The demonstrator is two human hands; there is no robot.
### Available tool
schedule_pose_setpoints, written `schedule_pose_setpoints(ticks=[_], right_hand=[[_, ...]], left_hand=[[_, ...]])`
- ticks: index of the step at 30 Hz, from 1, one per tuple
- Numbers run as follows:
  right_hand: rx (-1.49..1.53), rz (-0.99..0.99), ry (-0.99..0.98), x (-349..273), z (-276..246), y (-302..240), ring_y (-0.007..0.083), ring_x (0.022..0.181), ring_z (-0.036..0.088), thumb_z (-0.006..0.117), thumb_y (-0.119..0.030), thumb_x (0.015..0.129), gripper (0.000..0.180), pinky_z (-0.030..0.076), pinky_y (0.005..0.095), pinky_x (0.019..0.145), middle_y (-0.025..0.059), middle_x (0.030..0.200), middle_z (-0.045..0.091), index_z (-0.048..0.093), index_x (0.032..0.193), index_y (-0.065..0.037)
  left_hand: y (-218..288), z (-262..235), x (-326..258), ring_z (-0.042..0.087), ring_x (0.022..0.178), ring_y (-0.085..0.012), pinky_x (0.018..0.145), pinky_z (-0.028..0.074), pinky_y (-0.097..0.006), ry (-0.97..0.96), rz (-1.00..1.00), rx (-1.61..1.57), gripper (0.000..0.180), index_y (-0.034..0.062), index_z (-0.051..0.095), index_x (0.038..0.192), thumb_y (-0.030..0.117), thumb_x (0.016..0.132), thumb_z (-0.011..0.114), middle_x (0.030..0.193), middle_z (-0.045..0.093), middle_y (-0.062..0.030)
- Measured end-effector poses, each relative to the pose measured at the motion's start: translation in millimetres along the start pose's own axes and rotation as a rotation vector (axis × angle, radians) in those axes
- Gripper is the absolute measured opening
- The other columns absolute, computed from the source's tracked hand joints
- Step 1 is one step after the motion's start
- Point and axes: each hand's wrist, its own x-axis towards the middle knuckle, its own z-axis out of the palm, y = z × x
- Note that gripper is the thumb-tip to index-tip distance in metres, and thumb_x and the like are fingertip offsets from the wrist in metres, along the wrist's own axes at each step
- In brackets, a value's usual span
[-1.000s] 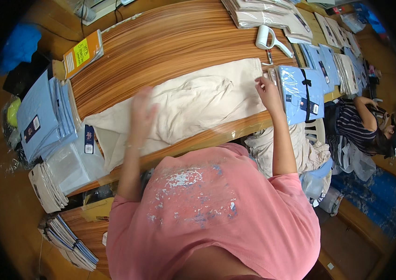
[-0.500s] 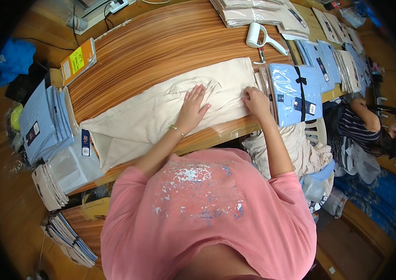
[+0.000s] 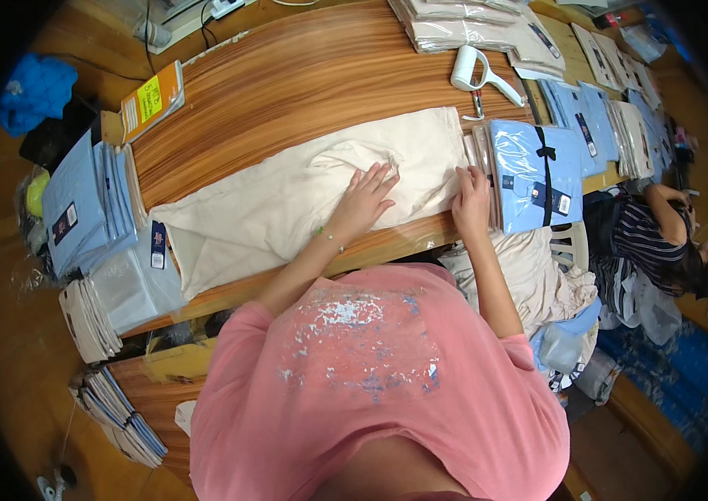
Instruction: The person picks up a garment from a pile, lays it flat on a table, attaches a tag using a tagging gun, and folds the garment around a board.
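Observation:
A cream cloth garment (image 3: pixel 262 200), folded into a long band, lies across the wood-grain table (image 3: pixel 287 75) in front of me. My left hand (image 3: pixel 362 202) rests palm down on its middle, fingers stretched out, beside a bunched ridge of creases. At the garment's right end, my right hand (image 3: pixel 472 204) has its fingers closed on the near edge of the cloth. Just right of that hand sits a stack of bagged light blue garments (image 3: pixel 533 171) tied with a black ribbon.
A white lint roller (image 3: pixel 471 68) lies beyond the cloth, near bagged beige garments (image 3: pixel 454 29). On the left are blue folded garments (image 3: pixel 78 209), clear plastic bags (image 3: pixel 128 284) and an orange notebook (image 3: pixel 154 102). Loose cream cloth (image 3: pixel 521 280) hangs at my right; a person (image 3: pixel 654 238) sits beyond.
My left hand has slid a little to the right over the cloth. My right hand has come slightly nearer along the garment's right end. The whole view has shifted slightly.

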Motion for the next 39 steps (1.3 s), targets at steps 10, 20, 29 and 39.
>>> schedule_pose_setpoints(ticks=[10, 20, 29, 39], right_hand=[[-0.118, 0.368, -0.229, 22, 10, -19, 0.0372, 0.11, 0.045, 0.068, -0.016, 0.07, 0.057, 0.041, 0.0434, 0.09, 0.0212, 0.121, 0.047, 0.047, 0.121, 0.0], [0.148, 0.352, -0.133, 35, 36, 6, 0.0366, 0.107, 0.05, 0.068, -0.006, 0.059, 0.061, 0.041, 0.0396, 0.09, 0.0261, 0.116, 0.05, 0.047, 0.116, 0.007], [1.309, 0.758, -0.502, 41, -4, 6, 0.0223, 0.092, 0.059, 0.055, 0.007, 0.069, 0.052, 0.049, 0.0308, 0.078, 0.0147, 0.106, 0.058, 0.045, 0.12, 0.003], [0.875, -0.09, -0.806, 28, -38, -121, 0.0136, 0.085, 0.057, 0.06, 0.0, 0.075, 0.049, 0.047, 0.0255, 0.069, 0.0072, 0.101, 0.057, 0.046, 0.121, -0.007]], left_hand=[[1, 19, -7, 0.016, 0.135, -0.0341, 0.105, 0.013, -0.057, -0.03, 0.114, 0.318, 0.075, 0.0081, 0.035, 0.136, 0.056, 0.08, 0.05, 0.144, 0.024, -0.0166], [18, 19, -4, 0.016, 0.135, -0.0343, 0.104, 0.013, -0.06, -0.007, 0.164, 0.252, 0.069, 0.0147, 0.037, 0.135, 0.05, 0.079, 0.055, 0.144, 0.025, -0.0153], [14, 5, -6, 0.034, 0.127, -0.0307, 0.102, 0.03, -0.046, 0.057, 0.195, -0.283, 0.055, 0.0106, 0.045, 0.128, 0.042, 0.084, 0.054, 0.136, 0.037, -0.0152], [-8, -21, -31, 0.056, 0.101, -0.0216, 0.087, 0.045, -0.031, 0.207, -0.732, -1.912, 0.055, -0.0003, 0.039, 0.128, 0.042, 0.093, 0.043, 0.117, 0.054, -0.0116]])
